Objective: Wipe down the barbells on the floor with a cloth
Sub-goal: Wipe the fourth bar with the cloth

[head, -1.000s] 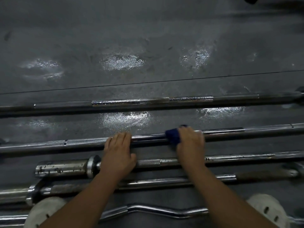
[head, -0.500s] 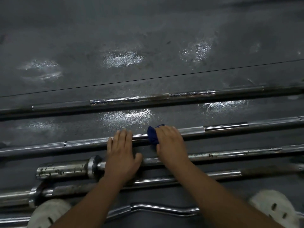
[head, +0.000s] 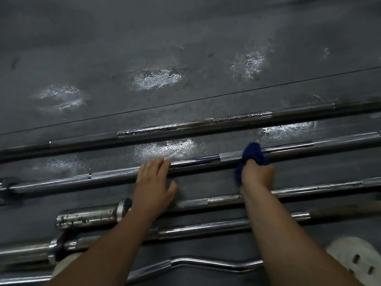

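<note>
While left hand lies flat bracing the barbell, right hand bunches blue cloth on it; shaft runs left-right.

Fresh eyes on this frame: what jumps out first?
The dark blue cloth bunched in the right hand, pressed on the second-farthest long steel barbell, stands out at centre right. The left hand rests flat, fingers on the same bar. Several more chrome bars lie parallel on the dark grey rubber floor, including a wavy chrome curl bar nearest the person.

Dark rubber floor with glossy light patches.
</note>
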Tool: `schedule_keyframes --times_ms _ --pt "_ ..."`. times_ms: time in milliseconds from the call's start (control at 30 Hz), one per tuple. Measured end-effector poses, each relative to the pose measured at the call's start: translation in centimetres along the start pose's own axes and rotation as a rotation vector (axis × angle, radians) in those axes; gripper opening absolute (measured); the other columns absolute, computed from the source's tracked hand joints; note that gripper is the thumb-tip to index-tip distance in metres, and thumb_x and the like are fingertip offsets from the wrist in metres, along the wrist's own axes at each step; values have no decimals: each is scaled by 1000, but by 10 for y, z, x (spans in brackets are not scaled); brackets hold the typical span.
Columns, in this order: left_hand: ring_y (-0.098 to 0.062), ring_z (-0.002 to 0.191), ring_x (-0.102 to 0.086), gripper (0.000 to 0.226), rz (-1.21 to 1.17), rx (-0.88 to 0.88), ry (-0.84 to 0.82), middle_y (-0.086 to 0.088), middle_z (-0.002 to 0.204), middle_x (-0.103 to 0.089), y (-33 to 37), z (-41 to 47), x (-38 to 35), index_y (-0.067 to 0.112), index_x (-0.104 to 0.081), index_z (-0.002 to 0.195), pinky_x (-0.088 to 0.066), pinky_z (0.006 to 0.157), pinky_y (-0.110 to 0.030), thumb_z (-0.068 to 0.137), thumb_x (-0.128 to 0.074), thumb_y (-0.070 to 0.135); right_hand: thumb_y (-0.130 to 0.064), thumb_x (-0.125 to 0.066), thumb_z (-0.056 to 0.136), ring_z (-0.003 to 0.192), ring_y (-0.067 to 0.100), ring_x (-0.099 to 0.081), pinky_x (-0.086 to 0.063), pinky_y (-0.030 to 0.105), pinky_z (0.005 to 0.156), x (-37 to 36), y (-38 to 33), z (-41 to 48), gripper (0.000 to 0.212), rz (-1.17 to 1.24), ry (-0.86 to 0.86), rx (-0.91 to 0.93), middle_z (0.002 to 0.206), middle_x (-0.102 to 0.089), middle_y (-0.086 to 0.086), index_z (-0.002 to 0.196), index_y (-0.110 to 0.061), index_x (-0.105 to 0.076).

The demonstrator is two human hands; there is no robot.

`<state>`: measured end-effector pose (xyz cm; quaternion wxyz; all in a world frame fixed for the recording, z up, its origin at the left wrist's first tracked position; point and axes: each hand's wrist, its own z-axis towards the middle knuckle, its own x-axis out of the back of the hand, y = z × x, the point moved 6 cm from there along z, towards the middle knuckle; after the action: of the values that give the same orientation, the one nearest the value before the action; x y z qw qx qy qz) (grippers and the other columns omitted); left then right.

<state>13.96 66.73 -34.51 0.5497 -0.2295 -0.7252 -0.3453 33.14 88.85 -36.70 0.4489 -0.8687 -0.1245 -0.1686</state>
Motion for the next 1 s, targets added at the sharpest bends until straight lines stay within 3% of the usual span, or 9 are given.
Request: schedule_keyframes --times_ms 100,233,367,500,633,700,767,867,1000 --pt "-32 115 -52 59 30 25 35 -7 123 -58 5 12 1 20 -57 128 -35 107 -51 82 -40 52 3 -36 87 55 20 -43 -40 21 46 -70 35 -32 21 448 -214 -478 76 -47 12 79 -14 -45" --pt "-25 123 -45 63 71 14 -68 0 129 -52 10 23 -12 29 -46 135 -21 112 -54 79 -42 59 9 -30 85 58 21 -47 -47 24 42 -90 50 -42 28 259 -494 -544 72 -48 11 86 -11 -50" --pt "-20 121 -42 66 47 -32 -51 6 128 -48 6 30 -13 32 -43 135 -18 109 -47 76 -40 61 7 -32 84 67 23 -51 -50 26 40 -100 43 -38 39 264 -501 -537 90 -53 17 112 -11 -53" --pt "-24 121 -42 63 -26 -51 -28 1 131 -48 0 46 0 26 -44 138 -27 107 -44 82 -43 54 7 -34 84 55 21 -49 -48 26 51 -89 27 -44 23 206 -538 -456 71 -50 12 82 -9 -50" --pt "-28 107 -49 51 -45 -101 101 -4 117 -54 4 38 5 17 -57 127 -39 100 -43 83 -47 42 5 -35 89 52 13 -44 -43 23 56 -92 29 -22 26 467 -323 -536 67 -44 1 80 -18 -44" --pt "-27 100 -49 44 -85 -2 114 -4 109 -56 6 41 7 19 -61 115 -41 94 -41 80 -45 41 7 -40 82 63 16 -47 -44 31 62 -112 25 -56 23 474 -461 -567 76 -48 5 83 -15 -47" --pt "-26 97 -46 40 -112 89 57 -3 106 -57 6 48 11 21 -61 106 -41 90 -40 78 -42 42 5 -40 87 67 25 -54 -48 38 59 -118 28 -84 19 395 -554 -642 76 -57 14 80 -6 -54" --pt "-23 99 -44 48 -81 74 -46 0 107 -55 4 53 8 26 -62 107 -40 92 -38 79 -32 49 8 -40 80 42 24 -50 -43 22 37 -101 26 -73 25 451 -499 -596 49 -50 14 63 -7 -50" --pt "-24 101 -45 42 -95 106 -44 0 104 -52 4 46 4 28 -63 102 -36 94 -39 91 -33 56 -6 -45 93 65 21 -59 -53 28 55 -81 21 -79 17 406 -476 -568 74 -61 10 89 -18 -56"
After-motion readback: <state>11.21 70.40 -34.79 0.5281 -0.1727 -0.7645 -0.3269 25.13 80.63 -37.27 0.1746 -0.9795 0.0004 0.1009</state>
